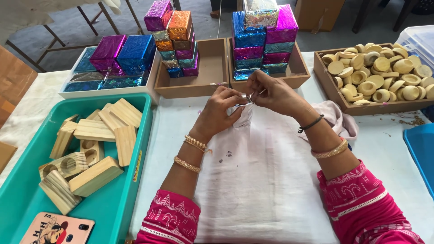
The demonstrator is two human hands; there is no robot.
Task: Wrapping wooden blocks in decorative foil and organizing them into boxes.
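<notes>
White cloth covers the counter (pixel 271 194), with grey floor and table legs showing beyond its far edge. Nearest, at the lower left corner, a phone in a cartoon-printed case (pixel 56 228) lies inside a teal tray (pixel 135 180). Pale wooden blocks (pixel 90 144) are piled loosely in that tray, some with round holes bored into them.

At the middle of the counter the left hand (pixel 219 113) and right hand (pixel 271 92) meet over a small piece of silver foil (pixel 244 113). The left grip is closed around the foil from the side; the right grip pinches its top edge between narrow fingertips. What the foil wraps cannot be told. A pink cloth (pixel 339 119) lies bunched just beside the right wrist, and a blue tray edge (pixel 422 153) shows at the far right.

Farther back, a white tray (pixel 108 90) holds blue and magenta foil-wrapped blocks (pixel 122 54). Two brown open boxes (pixel 212 72) stand side by side, each carrying a stack of wrapped blocks (pixel 264 40) in magenta, blue, orange and silver. To the right, a brown tray (pixel 325 81) is heaped with round wooden discs (pixel 384 74).
</notes>
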